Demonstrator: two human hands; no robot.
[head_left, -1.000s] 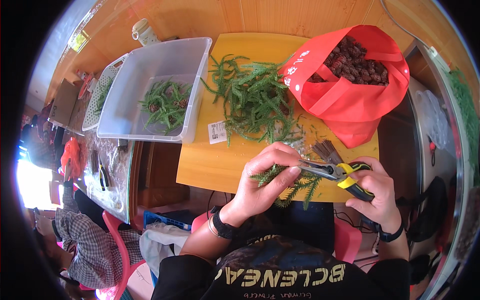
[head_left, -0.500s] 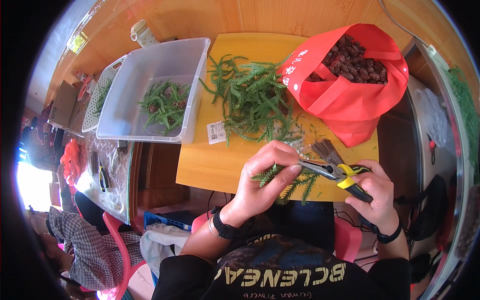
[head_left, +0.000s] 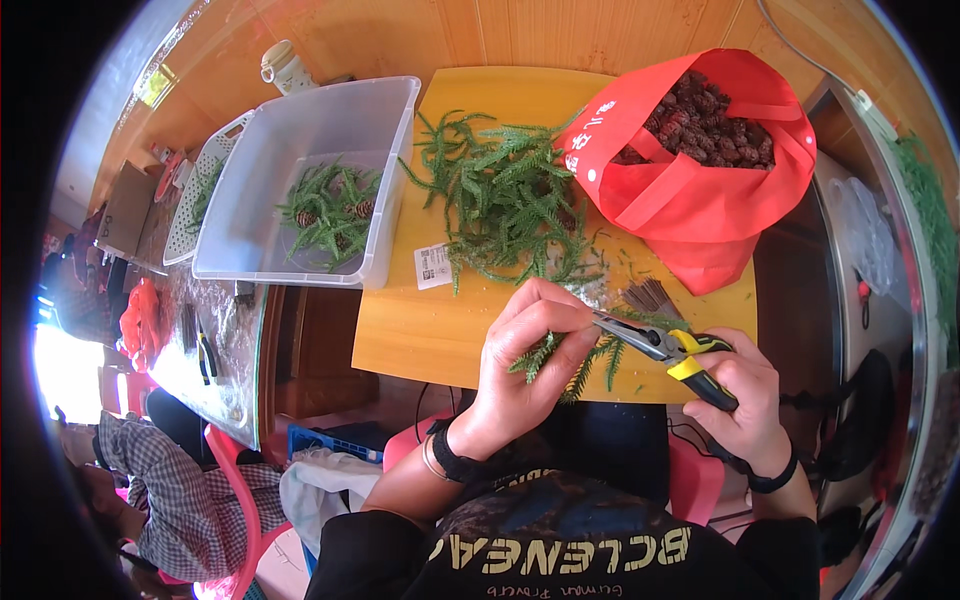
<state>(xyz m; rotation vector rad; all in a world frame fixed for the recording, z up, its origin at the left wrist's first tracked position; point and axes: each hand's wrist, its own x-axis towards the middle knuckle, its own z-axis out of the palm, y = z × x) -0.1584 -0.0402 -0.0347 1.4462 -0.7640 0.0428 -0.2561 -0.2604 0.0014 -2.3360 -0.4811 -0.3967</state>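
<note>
My left hand pinches a green artificial pine sprig between thumb and fingers, just past the table's near edge. Needle-nose pliers with yellow and black handles are gripped in my right hand. Their jaws reach my left fingertips; whether they clamp a wire or stem there is too small to tell. Beyond my hands lies a heap of green pine sprigs. A bundle of thin brown stems rests to the right of my left hand, partly behind the pliers.
A red bag full of brown pine cones stands at the back right. To the left, a clear plastic bin holds sprigs with cones. A white label lies on the yellow table. Another person sits at lower left.
The pliers and my right hand have shifted slightly left and down. My left hand has turned a little, and the sprig's hanging tips have moved with it.
</note>
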